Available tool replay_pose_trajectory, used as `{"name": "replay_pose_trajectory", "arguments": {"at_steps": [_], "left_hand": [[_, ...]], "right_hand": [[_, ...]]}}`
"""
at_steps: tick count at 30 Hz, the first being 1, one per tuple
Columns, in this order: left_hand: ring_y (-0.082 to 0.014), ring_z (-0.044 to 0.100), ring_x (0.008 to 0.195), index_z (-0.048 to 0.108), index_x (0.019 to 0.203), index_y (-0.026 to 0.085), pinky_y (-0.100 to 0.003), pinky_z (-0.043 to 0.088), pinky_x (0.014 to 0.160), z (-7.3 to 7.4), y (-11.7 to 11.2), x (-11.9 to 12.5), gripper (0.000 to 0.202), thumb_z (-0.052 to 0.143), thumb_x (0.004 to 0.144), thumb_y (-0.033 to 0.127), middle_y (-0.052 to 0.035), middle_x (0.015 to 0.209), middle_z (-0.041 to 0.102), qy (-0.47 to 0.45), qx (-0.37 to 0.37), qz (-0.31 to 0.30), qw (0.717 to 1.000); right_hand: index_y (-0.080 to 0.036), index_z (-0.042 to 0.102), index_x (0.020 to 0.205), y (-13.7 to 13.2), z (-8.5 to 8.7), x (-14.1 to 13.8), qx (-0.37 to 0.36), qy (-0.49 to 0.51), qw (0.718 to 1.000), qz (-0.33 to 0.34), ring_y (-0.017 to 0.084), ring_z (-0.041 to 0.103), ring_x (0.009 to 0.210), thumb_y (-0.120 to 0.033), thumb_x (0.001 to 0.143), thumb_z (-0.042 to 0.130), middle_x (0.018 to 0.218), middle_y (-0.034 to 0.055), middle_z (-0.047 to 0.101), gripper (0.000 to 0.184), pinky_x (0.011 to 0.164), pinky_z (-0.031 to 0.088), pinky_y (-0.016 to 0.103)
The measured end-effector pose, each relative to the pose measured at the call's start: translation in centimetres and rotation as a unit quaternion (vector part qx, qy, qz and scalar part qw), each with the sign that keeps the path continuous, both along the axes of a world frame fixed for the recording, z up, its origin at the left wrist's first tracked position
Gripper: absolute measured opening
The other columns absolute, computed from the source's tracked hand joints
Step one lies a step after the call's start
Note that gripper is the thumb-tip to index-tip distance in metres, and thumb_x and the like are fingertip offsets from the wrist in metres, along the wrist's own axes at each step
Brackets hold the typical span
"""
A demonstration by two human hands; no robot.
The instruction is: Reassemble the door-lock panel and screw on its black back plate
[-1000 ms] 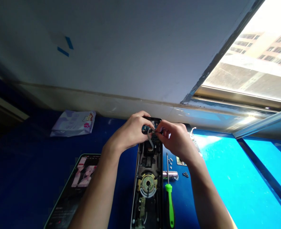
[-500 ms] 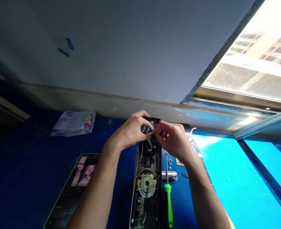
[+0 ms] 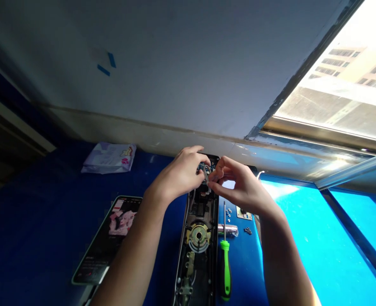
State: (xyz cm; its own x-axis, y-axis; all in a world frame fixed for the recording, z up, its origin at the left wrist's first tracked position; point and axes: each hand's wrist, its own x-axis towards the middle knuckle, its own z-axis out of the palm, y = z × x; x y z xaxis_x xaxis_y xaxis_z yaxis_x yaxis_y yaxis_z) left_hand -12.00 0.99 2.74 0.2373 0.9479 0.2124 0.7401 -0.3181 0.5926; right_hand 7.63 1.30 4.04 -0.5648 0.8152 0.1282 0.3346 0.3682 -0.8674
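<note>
A long black housing (image 3: 203, 208), apparently the opened body of an electronic door lock, lies lengthwise before me. Inside it are a round brass-coloured part (image 3: 199, 235) and, at the far end, a blue circuit board (image 3: 202, 166). A grey flat cable (image 3: 206, 171) forms a loop above the board. My left hand (image 3: 183, 172) curls over the far left edge, its thumb and forefinger closed about the loop. From the right, my right hand (image 3: 235, 180) pinches the cable's lower part between thumb and fingers. The cable's end is hidden by the fingertips.
A green-handled screwdriver (image 3: 226, 267) lies right of the housing, near a shiny cylinder (image 3: 229, 230), small screws (image 3: 247, 230) and a metal plate (image 3: 244, 213). Left are a phone (image 3: 111, 242) and a pale packet (image 3: 109, 158). Wall (image 3: 162, 63) and window stand behind.
My right hand has opened out a little, its fingers and thumb spreading at the cable. The cable loop has become narrower and sits higher. The whole view has shifted slightly.
</note>
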Motion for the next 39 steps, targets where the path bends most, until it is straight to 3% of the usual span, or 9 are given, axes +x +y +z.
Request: {"name": "replay_pose_trajectory", "arguments": {"at_steps": [4,7,12,17,21,24,30,39], "left_hand": [[-0.0329,0.052,0.148,0.078,0.118,0.019,-0.051,0.043,0.125,-0.1,-0.8,1.0,0.048,0.057,0.081,-0.002,-0.0146,0.153,0.06,0.003,0.035,0.004,0.999],[-0.0308,0.055,0.145,0.073,0.127,0.019,-0.051,0.044,0.124,-0.6,-1.8,1.2,0.046,0.057,0.087,0.003,-0.0142,0.154,0.057,-0.031,0.084,0.044,0.995],[-0.0257,0.061,0.136,0.069,0.125,0.021,-0.047,0.046,0.122,-3.1,-4.2,0.8,0.03,0.054,0.1,0.02,-0.012,0.144,0.064,-0.173,0.163,0.13,0.963],[-0.0301,0.049,0.15,0.064,0.131,0.024,-0.052,0.04,0.125,-6.6,-6.5,0.7,0.036,0.06,0.096,0.024,-0.0128,0.156,0.053,-0.249,0.12,0.072,0.958],[-0.0335,0.041,0.156,0.062,0.135,0.026,-0.056,0.038,0.126,-8.1,-7.1,0.8,0.044,0.07,0.091,0.024,-0.0133,0.168,0.039,-0.267,0.072,0.056,0.959],[-0.0336,0.044,0.155,0.064,0.133,0.027,-0.053,0.045,0.123,-8.5,-7.0,0.6,0.044,0.073,0.09,0.026,-0.0125,0.168,0.04,-0.275,0.032,0.043,0.96],[-0.0239,0.071,0.122,0.065,0.128,0.024,-0.041,0.059,0.108,-8.6,-6.8,0.4,0.039,0.075,0.09,0.028,-0.0101,0.136,0.068,-0.347,-0.013,0.013,0.938],[-0.0235,0.074,0.113,0.063,0.123,0.023,-0.042,0.061,0.105,-8.6,-6.9,0.8,0.039,0.077,0.087,0.029,-0.0094,0.129,0.071,-0.389,-0.036,0.017,0.92]], "right_hand": [[-0.022,0.052,0.083,0.3,-0.3,0.3,-0.012,0.009,1.0,-0.004,0.013,0.069,0.077,-0.023,0.081,0.074,0.082,-0.0018,0.071,0.022,0.076,0.059,0.029],[-0.022,0.052,0.082,0.4,-0.5,0.5,-0.015,0.008,1.0,-0.01,0.015,0.072,0.077,-0.023,0.079,0.076,0.083,-0.0008,0.074,0.024,0.077,0.06,0.031],[-0.022,0.058,0.082,0.4,-0.7,0.4,0.013,-0.009,1.0,-0.008,0.015,0.074,0.077,-0.024,0.081,0.076,0.082,-0.0008,0.075,0.018,0.076,0.06,0.03],[-0.022,0.06,0.082,0.2,-0.5,0.1,0.039,-0.017,0.999,0.003,0.015,0.074,0.078,-0.024,0.083,0.075,0.082,-0.0014,0.076,0.015,0.075,0.059,0.028],[-0.022,0.06,0.082,0.3,-0.6,0.1,0.042,-0.035,0.998,0.018,0.015,0.074,0.079,-0.022,0.084,0.073,0.081,-0.0018,0.075,0.014,0.078,0.059,0.03],[-0.022,0.06,0.082,0.4,-0.9,0.0,0.041,-0.042,0.998,0.019,0.015,0.073,0.079,-0.022,0.084,0.072,0.082,-0.0009,0.075,0.012,0.078,0.059,0.031],[-0.022,0.06,0.082,0.4,-1.2,-0.3,0.045,-0.046,0.998,0.016,0.016,0.073,0.079,-0.02,0.083,0.071,0.082,-0.0002,0.075,0.012,0.078,0.059,0.032],[-0.022,0.059,0.082,0.3,-1.0,-0.3,0.053,-0.053,0.997,0.025,0.014,0.071,0.077,-0.018,0.084,0.069,0.081,-0.0012,0.073,0.011,0.075,0.057,0.03]]}}
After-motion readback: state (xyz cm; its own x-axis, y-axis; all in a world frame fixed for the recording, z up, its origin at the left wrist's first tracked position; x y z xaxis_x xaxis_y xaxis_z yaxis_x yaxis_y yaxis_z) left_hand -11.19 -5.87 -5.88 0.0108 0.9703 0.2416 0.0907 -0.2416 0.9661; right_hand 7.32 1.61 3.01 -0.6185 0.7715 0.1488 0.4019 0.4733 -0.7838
